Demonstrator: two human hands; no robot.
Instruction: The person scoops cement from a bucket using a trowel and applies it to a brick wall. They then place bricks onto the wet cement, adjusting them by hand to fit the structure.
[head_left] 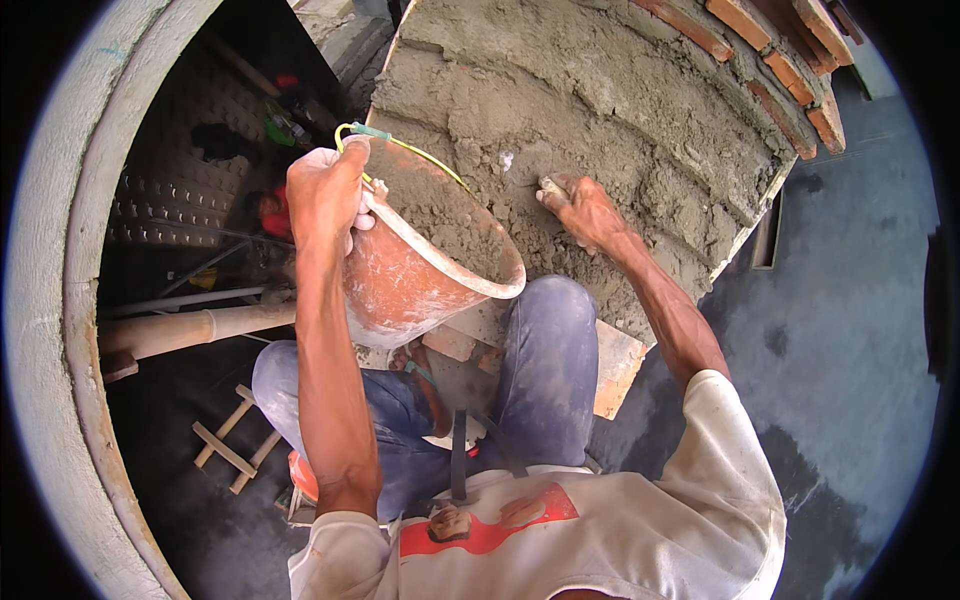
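My left hand [328,195] is closed on the rim of an orange-brown bucket [420,275] smeared with pale cement. The bucket tilts toward the slope, with grey mortar [430,205] inside it. A yellow-green wire handle [425,158] lies across its mouth. To the right, my right hand [585,212] is low over a stepped bed of wet mortar [600,95]. Its fingers are curled, with a pale tip showing at them; what they hold is too mortar-coloured to make out. A small white scrap [506,160] sits on the mortar near that hand.
Stacked bricks [790,70] edge the slope at upper right. Boards and a brick [450,342] lie by my knees. A drop with bamboo poles [200,328] and a small wooden frame [237,440] is on the left, beside a curved concrete edge [85,250]. Grey floor [800,320] lies below right.
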